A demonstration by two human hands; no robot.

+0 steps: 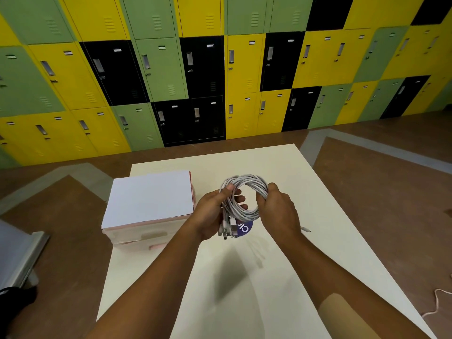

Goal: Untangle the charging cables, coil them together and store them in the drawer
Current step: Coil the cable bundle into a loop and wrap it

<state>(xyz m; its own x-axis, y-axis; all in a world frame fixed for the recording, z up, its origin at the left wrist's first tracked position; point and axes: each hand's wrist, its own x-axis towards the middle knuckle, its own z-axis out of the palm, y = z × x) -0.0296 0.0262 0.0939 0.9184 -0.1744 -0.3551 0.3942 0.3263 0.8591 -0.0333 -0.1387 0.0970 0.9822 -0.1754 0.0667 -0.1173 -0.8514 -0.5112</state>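
Note:
Several white charging cables [247,182] are wound into one round coil, held above the cream table [281,165]. My left hand [212,214] pinches the coil's left side, with the plug ends hanging down in a bunch below its fingers. On the right side of the coil my right hand [277,209] is closed around the loops. A small drawer unit [146,201] with a white top and pinkish translucent drawers stands at the table's left edge, its drawers closed. One plug tip [305,229] pokes out on the table behind my right wrist.
A blue round sticker [244,227] lies on the table under the coil. Lockers [203,69] in green, yellow and black fill the far wall. A metal object [19,255] sits at the left on the brown floor, and a pale cord [437,302] lies at the right.

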